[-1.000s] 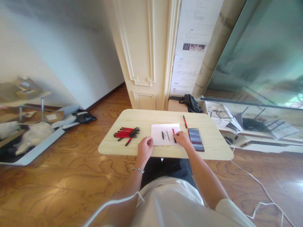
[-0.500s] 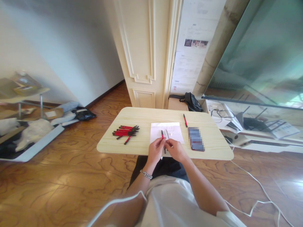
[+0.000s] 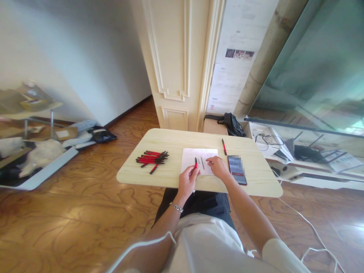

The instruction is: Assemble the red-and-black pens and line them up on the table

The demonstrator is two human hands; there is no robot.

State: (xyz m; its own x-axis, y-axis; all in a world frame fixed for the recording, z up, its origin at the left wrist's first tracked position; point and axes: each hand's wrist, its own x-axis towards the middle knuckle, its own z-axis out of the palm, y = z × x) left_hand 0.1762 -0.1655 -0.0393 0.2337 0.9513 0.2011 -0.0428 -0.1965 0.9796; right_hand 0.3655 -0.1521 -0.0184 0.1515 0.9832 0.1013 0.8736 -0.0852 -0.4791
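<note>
My left hand (image 3: 188,181) is closed around a red pen barrel (image 3: 196,165) with a black tip, which points away from me over the lower part of a white sheet of paper (image 3: 189,154). On the sheet lies a thin dark pen refill (image 3: 203,163). Left of it is a small greyish piece (image 3: 199,160), too small to make out. My right hand (image 3: 218,167) hovers at the sheet's right edge, fingers partly bent and apart, pointing towards the refill. Nothing shows in its fingers.
A pile of red and black pens (image 3: 150,158) lies on the left of the pale table (image 3: 167,138). At the right are a single pen (image 3: 224,147) and a phone (image 3: 237,170). A white cable (image 3: 307,220) runs down the right side.
My right hand has left the pen and moved right and forward to the sheet's edge. The left hand keeps the red barrel. The view has shifted slightly.
</note>
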